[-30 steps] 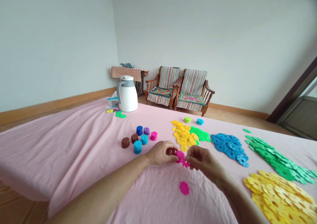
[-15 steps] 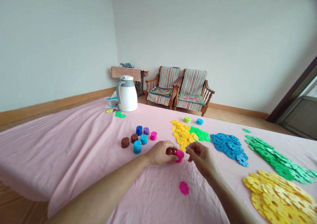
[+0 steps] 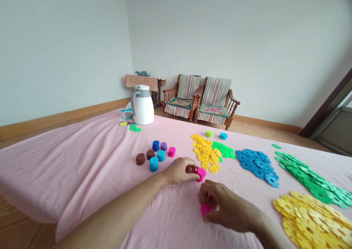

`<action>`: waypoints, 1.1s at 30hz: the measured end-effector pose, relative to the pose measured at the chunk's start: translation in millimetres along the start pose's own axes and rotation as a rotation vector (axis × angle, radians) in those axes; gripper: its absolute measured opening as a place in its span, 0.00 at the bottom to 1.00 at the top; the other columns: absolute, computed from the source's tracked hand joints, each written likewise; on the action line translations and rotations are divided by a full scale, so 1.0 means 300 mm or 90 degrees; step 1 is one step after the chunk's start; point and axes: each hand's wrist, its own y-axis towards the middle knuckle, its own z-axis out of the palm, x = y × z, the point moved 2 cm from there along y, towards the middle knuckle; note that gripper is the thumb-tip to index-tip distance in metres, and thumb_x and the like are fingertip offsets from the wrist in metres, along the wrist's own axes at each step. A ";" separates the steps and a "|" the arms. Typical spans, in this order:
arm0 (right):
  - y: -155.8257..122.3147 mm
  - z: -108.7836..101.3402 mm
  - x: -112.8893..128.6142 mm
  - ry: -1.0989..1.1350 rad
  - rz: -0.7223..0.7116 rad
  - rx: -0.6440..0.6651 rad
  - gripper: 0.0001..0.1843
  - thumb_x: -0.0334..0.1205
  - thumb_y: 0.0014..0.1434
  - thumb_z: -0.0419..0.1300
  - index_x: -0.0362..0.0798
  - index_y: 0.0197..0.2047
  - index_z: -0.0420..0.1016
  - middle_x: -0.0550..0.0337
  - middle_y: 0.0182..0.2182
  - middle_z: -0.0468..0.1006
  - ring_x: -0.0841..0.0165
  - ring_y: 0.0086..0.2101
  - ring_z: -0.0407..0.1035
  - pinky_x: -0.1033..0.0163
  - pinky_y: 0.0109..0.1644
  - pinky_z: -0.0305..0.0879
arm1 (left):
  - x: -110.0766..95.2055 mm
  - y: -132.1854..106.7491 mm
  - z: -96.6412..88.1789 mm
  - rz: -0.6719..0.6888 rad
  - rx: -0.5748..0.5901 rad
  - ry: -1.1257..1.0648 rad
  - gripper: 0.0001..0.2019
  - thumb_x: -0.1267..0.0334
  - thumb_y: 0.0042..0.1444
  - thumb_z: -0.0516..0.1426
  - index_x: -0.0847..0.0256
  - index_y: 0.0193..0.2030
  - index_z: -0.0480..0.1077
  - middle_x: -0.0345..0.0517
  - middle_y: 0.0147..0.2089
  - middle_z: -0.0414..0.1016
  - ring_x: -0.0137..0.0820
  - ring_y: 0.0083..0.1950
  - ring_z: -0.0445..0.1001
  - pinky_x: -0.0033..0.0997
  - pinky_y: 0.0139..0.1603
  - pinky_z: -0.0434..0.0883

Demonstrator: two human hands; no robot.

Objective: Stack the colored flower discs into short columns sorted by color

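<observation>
Thumb and fingers of my left hand (image 3: 183,171) are closed around the side of a small stack of pink snowflake discs (image 3: 201,174) standing on the cloth. Nearer to me, my right hand (image 3: 224,207) has its fingers and thumb at the edges of a single pink snowflake disc (image 3: 205,209), partly hidden by them. Just beyond the stack lies a loose spread of yellow discs (image 3: 206,153), with bright green discs (image 3: 226,150) beside it. Left of my left hand stand several short stacks, among them a light blue stack (image 3: 154,164) and another pink stack (image 3: 172,152).
Blue discs (image 3: 258,165), green discs (image 3: 313,177) and a large yellow heap (image 3: 313,219) spread along the right. A white jug (image 3: 144,107) stands at the far left on the pink cloth (image 3: 90,168). Two wooden chairs (image 3: 214,98) are behind the table.
My right hand has moved from beside the pink stack toward me and down onto the single pink disc. My left hand stays at the stack.
</observation>
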 end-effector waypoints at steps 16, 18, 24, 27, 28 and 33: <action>0.133 -0.017 -0.089 0.362 0.043 -0.385 0.09 0.43 0.50 0.58 0.48 0.26 0.63 0.65 0.21 0.69 0.71 0.23 0.67 0.66 0.26 0.63 | -0.011 0.000 0.000 -0.011 0.003 -0.005 0.16 0.55 0.49 0.61 0.63 0.41 0.74 0.43 0.34 0.72 0.28 0.31 0.69 0.23 0.29 0.63; 0.140 -0.007 -0.094 0.355 0.048 -0.391 0.08 0.43 0.49 0.58 0.48 0.26 0.63 0.64 0.21 0.69 0.71 0.22 0.66 0.66 0.25 0.64 | -0.011 0.000 0.000 -0.009 0.001 -0.007 0.15 0.56 0.49 0.61 0.63 0.41 0.74 0.43 0.34 0.72 0.28 0.31 0.69 0.23 0.29 0.63; 0.144 -0.007 -0.112 0.321 0.054 -0.400 0.08 0.43 0.50 0.56 0.48 0.27 0.65 0.62 0.22 0.71 0.70 0.23 0.68 0.65 0.25 0.64 | -0.015 0.000 -0.004 -0.003 0.005 -0.012 0.14 0.57 0.49 0.61 0.63 0.40 0.74 0.43 0.34 0.72 0.27 0.31 0.68 0.23 0.29 0.63; 0.135 -0.019 -0.131 0.256 0.072 -0.423 0.07 0.42 0.50 0.55 0.47 0.30 0.66 0.61 0.24 0.72 0.70 0.24 0.68 0.65 0.26 0.62 | -0.018 -0.002 -0.004 0.000 0.010 -0.028 0.15 0.58 0.49 0.61 0.63 0.42 0.73 0.43 0.34 0.72 0.26 0.31 0.68 0.23 0.30 0.63; 0.129 -0.023 -0.136 0.220 0.081 -0.431 0.06 0.41 0.50 0.54 0.47 0.31 0.67 0.61 0.24 0.73 0.70 0.23 0.68 0.66 0.26 0.61 | -0.020 -0.004 -0.003 0.000 0.011 -0.035 0.16 0.58 0.48 0.61 0.63 0.43 0.72 0.43 0.34 0.71 0.26 0.31 0.68 0.23 0.30 0.64; 0.097 -0.031 -0.136 -0.017 0.087 -0.436 0.07 0.33 0.48 0.50 0.48 0.28 0.69 0.63 0.21 0.72 0.71 0.21 0.64 0.66 0.27 0.56 | -0.041 -0.011 -0.015 0.018 -0.039 -0.022 0.12 0.66 0.44 0.59 0.64 0.37 0.66 0.38 0.30 0.66 0.23 0.27 0.63 0.21 0.26 0.62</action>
